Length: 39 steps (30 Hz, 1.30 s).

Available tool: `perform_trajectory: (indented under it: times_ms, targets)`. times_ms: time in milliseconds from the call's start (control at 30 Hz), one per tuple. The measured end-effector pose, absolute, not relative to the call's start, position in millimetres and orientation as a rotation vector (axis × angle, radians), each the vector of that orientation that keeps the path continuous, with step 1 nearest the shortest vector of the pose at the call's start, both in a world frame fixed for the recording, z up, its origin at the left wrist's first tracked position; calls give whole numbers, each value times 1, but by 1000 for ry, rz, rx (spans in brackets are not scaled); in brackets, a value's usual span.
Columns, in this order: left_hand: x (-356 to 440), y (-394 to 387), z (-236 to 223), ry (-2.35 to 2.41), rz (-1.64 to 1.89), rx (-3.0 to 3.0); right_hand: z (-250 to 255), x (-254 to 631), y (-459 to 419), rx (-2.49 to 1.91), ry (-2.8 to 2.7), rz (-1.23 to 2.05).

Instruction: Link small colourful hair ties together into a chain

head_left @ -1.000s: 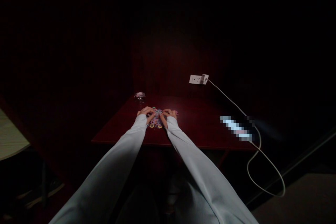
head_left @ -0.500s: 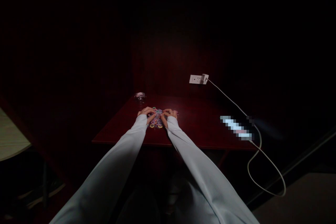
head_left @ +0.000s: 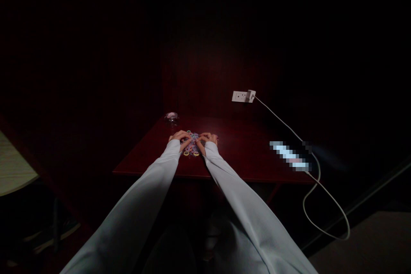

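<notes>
A pile of small colourful rings that look like hair ties, in purple, pink, yellow and green, lies on the dark red table. My left hand is at the left side of the pile, its thumb and fingers drawn together over the rings. From the right, my right hand reaches in with thumb and fingertips also brought together. The two sets of fingertips are close to each other above the pile. Whatever is pinched between them is too small and dim to make out.
A small clear round container stands at the table's back left. On the right lies a blurred bright phone-like object. Its white cable hangs over the edge and runs to a charger in the wall socket.
Very little differs. Both hands stay over the pile, with only slight finger movement, and the right fingertips have shifted a little.
</notes>
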<state>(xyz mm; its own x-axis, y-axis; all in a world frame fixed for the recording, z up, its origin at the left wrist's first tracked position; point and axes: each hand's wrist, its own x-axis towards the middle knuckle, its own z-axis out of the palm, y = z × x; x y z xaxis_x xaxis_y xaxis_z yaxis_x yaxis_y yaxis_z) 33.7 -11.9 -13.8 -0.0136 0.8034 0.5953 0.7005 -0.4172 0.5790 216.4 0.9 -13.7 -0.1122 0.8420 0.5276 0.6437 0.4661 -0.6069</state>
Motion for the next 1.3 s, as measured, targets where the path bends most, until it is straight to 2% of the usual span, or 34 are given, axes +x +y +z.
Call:
perform_trajectory:
  times_ms: [467,1300]
  targets:
    - [32,-9,-17,1525,1470,2137,-20,217,5,-1223,-1818,249]
    - [38,-16,-10,1667,1324,2137,-14,217,-1,-1231,-1857,246]
